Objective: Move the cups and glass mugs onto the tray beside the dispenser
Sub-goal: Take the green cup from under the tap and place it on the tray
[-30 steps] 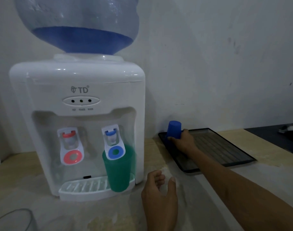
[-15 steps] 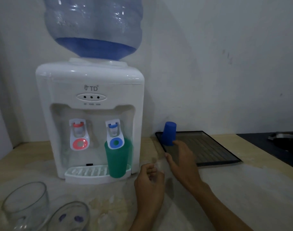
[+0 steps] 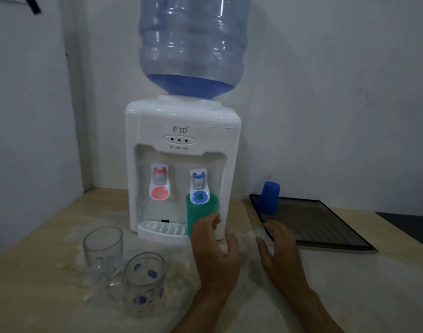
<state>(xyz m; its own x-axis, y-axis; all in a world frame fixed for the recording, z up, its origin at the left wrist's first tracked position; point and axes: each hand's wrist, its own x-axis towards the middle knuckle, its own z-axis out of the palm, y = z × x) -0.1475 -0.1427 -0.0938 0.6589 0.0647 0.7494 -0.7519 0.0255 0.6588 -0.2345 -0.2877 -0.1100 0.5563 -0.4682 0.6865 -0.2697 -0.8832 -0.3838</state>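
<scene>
Blue water bottle, pale wall, beige countertop

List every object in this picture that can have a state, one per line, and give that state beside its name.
blue cup: upside down, on the tray's near-left corner
tray: flat on the counter, holding only the blue cup
green cup: upright under the blue tap
plain glass mug: upright, empty, on the counter
flowered glass mug: upright, empty, on the counter
water bottle: inverted on the dispenser, nearly empty
left hand: open, at the green cup
right hand: open, empty
</scene>
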